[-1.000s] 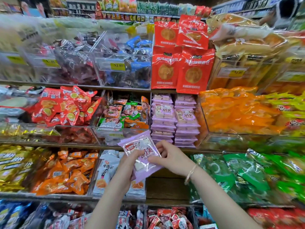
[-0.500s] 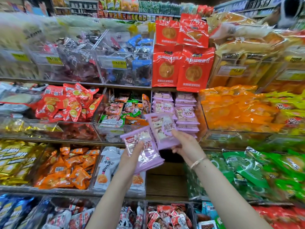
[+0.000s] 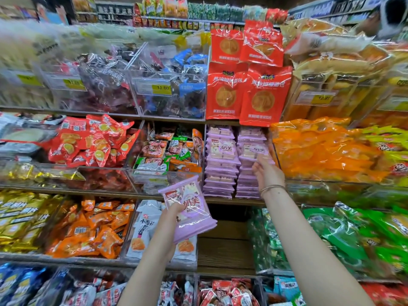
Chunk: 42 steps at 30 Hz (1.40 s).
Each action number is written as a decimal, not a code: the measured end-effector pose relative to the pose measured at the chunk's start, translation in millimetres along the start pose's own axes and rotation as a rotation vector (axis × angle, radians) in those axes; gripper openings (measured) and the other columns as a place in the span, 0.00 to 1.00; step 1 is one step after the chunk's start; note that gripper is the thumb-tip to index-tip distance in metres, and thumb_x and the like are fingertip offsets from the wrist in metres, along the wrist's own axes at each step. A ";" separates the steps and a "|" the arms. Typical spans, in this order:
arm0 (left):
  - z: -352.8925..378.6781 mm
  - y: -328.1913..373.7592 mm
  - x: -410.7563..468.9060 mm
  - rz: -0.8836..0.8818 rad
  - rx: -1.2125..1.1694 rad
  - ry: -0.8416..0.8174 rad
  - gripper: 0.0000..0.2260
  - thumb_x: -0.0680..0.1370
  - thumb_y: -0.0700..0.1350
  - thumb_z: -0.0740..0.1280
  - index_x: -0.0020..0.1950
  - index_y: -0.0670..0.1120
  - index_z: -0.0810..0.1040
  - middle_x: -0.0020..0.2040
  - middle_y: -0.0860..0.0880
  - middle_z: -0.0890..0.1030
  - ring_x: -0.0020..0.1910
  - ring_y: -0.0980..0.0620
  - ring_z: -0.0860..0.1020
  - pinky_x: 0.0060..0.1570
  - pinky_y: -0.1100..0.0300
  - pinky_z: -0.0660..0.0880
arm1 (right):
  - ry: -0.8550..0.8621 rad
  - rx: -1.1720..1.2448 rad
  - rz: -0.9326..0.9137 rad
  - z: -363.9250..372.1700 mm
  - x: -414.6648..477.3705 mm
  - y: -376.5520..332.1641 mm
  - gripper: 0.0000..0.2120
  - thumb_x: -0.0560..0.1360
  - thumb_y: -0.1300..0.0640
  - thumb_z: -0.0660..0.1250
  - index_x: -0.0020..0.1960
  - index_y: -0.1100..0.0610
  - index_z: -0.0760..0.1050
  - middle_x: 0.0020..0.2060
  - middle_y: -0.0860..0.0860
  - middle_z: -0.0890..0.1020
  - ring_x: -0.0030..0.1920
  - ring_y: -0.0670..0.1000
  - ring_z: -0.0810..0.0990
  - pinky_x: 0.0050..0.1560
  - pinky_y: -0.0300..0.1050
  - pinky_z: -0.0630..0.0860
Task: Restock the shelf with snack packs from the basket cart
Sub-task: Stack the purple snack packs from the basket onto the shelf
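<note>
Lilac-wrapped, probably light, soft, slippery. Gripped spare snack packs [image 3: 189, 208] low in left hand [image 3: 173, 217], with fingers curled round; pinched one pack [image 3: 254, 150] by its lower edge in right hand [image 3: 268, 175], against shelf pile [image 3: 247, 186].

Two purple stacks [image 3: 220, 161] [image 3: 249, 173] — four red bags [image 3: 225, 91].

The shelf [image 3: 99, 192] holds two purple pack stacks [image 3: 220, 164] between a clear bin [image 3: 152, 176] and orange bags [image 3: 320, 151].

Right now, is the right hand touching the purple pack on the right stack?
Touching. Head view: fingers of the right hand lie on the lower edge of the purple pack atop the right stack, no gap.
</note>
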State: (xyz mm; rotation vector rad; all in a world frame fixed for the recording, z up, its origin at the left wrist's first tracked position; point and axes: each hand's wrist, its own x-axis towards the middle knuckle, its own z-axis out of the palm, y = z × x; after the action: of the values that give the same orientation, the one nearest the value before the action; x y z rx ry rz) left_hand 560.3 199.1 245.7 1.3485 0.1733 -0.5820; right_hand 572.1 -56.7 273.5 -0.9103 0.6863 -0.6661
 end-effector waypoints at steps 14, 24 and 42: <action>9.6 -7.1 5.1 0.089 -0.095 -0.130 0.12 0.80 0.41 0.54 0.49 0.49 0.77 0.38 0.50 0.84 0.37 0.47 0.78 0.28 0.59 0.72 | -0.391 -0.517 0.036 -28.4 -73.2 44.1 0.06 0.73 0.54 0.69 0.49 0.53 0.76 0.46 0.53 0.81 0.39 0.47 0.79 0.33 0.36 0.75; 16.5 -9.3 5.8 0.118 0.085 -0.132 0.10 0.80 0.47 0.58 0.53 0.49 0.79 0.49 0.43 0.84 0.42 0.46 0.81 0.38 0.56 0.74 | -0.639 -0.801 -0.090 -25.2 -102.5 44.9 0.05 0.76 0.53 0.65 0.46 0.49 0.79 0.40 0.43 0.83 0.38 0.36 0.80 0.36 0.27 0.72; -12.5 -3.7 15.3 0.087 0.043 0.072 0.10 0.81 0.47 0.59 0.56 0.50 0.78 0.53 0.48 0.83 0.49 0.46 0.81 0.42 0.55 0.74 | -0.289 -0.586 -0.334 34.8 -28.4 -10.4 0.07 0.77 0.54 0.64 0.53 0.53 0.70 0.50 0.53 0.79 0.37 0.48 0.83 0.47 0.49 0.79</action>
State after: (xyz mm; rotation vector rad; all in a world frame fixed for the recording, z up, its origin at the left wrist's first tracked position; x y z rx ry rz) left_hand 574.0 206.1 232.7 1.4129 0.1605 -0.4666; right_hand 579.3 -23.5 304.7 -1.6543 0.4745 -0.6160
